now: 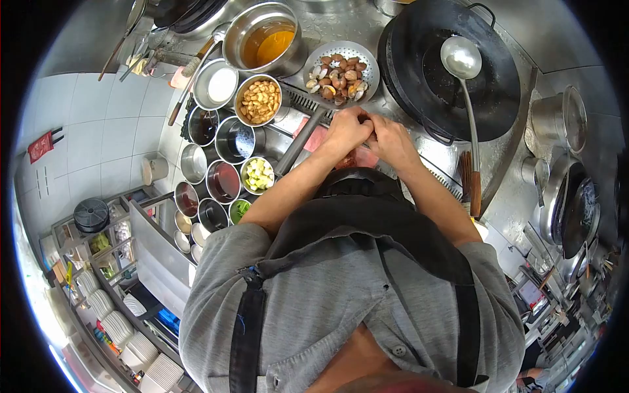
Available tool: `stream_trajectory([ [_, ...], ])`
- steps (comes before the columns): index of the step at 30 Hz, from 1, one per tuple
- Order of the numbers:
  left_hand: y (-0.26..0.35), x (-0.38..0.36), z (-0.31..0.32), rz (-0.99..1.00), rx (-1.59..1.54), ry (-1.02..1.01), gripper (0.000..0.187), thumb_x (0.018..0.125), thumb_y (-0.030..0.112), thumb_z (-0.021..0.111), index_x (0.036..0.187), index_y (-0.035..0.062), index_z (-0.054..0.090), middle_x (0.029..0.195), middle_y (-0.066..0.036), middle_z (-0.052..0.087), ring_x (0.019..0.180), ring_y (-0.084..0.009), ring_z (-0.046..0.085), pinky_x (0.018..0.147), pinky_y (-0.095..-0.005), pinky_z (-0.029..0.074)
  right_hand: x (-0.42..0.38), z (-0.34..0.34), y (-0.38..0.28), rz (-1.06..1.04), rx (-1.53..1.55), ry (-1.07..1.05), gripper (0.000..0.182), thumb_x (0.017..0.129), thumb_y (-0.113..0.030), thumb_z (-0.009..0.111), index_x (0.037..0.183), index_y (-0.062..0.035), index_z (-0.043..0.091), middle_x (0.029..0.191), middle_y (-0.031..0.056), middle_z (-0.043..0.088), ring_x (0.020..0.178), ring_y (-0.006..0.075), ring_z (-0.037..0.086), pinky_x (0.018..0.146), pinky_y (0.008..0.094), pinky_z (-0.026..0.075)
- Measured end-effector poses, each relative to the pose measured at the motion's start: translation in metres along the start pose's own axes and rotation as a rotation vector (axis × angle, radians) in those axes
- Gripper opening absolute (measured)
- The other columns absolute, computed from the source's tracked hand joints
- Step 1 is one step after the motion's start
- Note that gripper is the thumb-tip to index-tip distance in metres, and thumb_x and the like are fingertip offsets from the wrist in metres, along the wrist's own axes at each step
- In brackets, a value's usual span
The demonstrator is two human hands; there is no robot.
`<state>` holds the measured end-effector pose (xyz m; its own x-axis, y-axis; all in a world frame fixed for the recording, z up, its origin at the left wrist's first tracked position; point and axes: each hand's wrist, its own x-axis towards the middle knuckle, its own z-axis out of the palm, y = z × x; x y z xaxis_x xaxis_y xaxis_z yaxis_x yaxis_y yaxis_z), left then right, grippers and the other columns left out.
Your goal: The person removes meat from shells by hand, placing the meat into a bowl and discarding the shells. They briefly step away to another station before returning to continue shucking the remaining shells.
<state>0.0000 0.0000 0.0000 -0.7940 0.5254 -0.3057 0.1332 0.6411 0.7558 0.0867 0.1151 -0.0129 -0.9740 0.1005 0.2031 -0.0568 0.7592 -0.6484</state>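
Head view: left hand (349,131) and right hand (393,142) together, curled (hold unclear), near 1 skimmer (344,50) of clams (338,79).

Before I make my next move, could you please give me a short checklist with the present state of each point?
1. Clams inside the perforated scoop: ok, the visible ones lie within it.
2. Scoop handle well away from your left forearm: not ok, they look very close.
3. Ladle resting in the wok: ok, handle over the rim.
4. Pot of amber liquid upright: ok.
5. Left hand and right hand free: cannot tell, fingers hide what is between.
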Motion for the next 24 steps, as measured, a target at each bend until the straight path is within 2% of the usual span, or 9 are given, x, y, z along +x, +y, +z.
stream_trajectory([
  [9,-0.009,0.008,0.008,0.055,0.037,0.026,0.029,0.076,0.020,0.059,0.096,0.0026,0.070,0.090,-0.022,0.068,0.087,-0.0356,0.067,0.080,-0.0404,0.052,0.003,0.002,0.003,0.084,-0.031,-0.044,0.023,0.077,-0.011,0.060,0.094,0.0043,0.055,0.083,0.0253,0.064,0.075,0.0426,0.063,0.067,0.0483,0.051],
  [12,-0.018,0.011,0.011,0.052,0.098,0.035,0.028,0.076,0.019,0.061,0.096,0.0021,0.070,0.090,-0.021,0.068,0.087,-0.0341,0.067,0.080,-0.0389,0.052,0.005,0.005,0.014,0.045,-0.014,0.029,0.018,0.078,-0.011,0.058,0.089,0.0036,0.055,0.080,0.0241,0.064,0.075,0.0412,0.063,0.067,0.0487,0.050],
  [15,-0.027,0.014,0.002,0.125,-0.001,0.012,0.028,0.075,0.018,0.061,0.093,-0.0015,0.069,0.084,-0.020,0.069,0.080,-0.0325,0.068,0.079,-0.0391,0.053,0.004,-0.008,0.015,0.131,0.076,-0.037,0.019,0.079,-0.010,0.056,0.092,0.0038,0.059,0.079,0.0235,0.065,0.075,0.0392,0.064,0.066,0.0460,0.051],
  [17,-0.025,0.015,-0.016,-0.117,-0.253,-0.196,0.028,0.076,0.020,0.064,0.093,-0.0022,0.068,0.077,-0.016,0.069,0.066,-0.0242,0.070,0.069,-0.0350,0.055,0.005,-0.015,0.016,0.313,0.360,-0.036,0.024,0.080,-0.011,0.055,0.099,0.0026,0.063,0.080,0.0249,0.065,0.075,0.0390,0.064,0.067,0.0429,0.051],
  [18,-0.018,0.012,-0.024,-0.084,-0.164,-0.199,0.027,0.078,0.020,0.065,0.091,-0.0025,0.068,0.071,-0.013,0.068,0.058,-0.0174,0.068,0.060,-0.0312,0.054,0.006,-0.018,0.016,0.400,0.501,-0.071,0.028,0.082,-0.014,0.056,0.103,0.0013,0.065,0.079,0.0254,0.064,0.072,0.0365,0.066,0.067,0.0395,0.052],
  [19,-0.022,0.012,-0.024,-0.086,-0.163,-0.196,0.027,0.078,0.020,0.065,0.091,-0.0025,0.068,0.071,-0.013,0.068,0.058,-0.0174,0.068,0.060,-0.0312,0.054,0.005,-0.018,0.019,0.397,0.502,-0.073,0.028,0.082,-0.014,0.056,0.103,0.0013,0.065,0.079,0.0254,0.064,0.072,0.0365,0.066,0.067,0.0395,0.052],
  [21,-0.029,0.013,-0.024,-0.034,-0.167,-0.280,0.021,0.083,0.015,0.065,0.092,-0.0030,0.067,0.071,-0.008,0.067,0.061,-0.0116,0.063,0.054,-0.0271,0.047,0.005,-0.018,0.021,0.372,0.591,-0.077,0.027,0.087,-0.013,0.056,0.107,0.0050,0.063,0.075,0.0150,0.068,0.067,0.0160,0.068,0.059,0.0295,0.052],
  [22,-0.031,0.013,-0.023,-0.034,-0.166,-0.278,0.021,0.083,0.015,0.065,0.092,-0.0030,0.067,0.071,-0.008,0.067,0.061,-0.0116,0.063,0.054,-0.0271,0.047,0.005,-0.020,0.019,0.371,0.592,-0.077,0.027,0.087,-0.013,0.056,0.107,0.0050,0.063,0.075,0.0150,0.068,0.067,0.0160,0.068,0.059,0.0295,0.052],
  [24,-0.030,0.012,-0.022,0.029,-0.106,-0.204,0.019,0.083,0.014,0.065,0.091,-0.0036,0.066,0.068,-0.007,0.065,0.057,-0.0105,0.060,0.054,-0.0279,0.046,0.005,-0.028,0.015,0.170,0.094,-0.059,0.021,0.087,-0.015,0.055,0.094,0.0026,0.064,0.069,0.0163,0.067,0.061,0.0244,0.067,0.060,0.0374,0.051],
])
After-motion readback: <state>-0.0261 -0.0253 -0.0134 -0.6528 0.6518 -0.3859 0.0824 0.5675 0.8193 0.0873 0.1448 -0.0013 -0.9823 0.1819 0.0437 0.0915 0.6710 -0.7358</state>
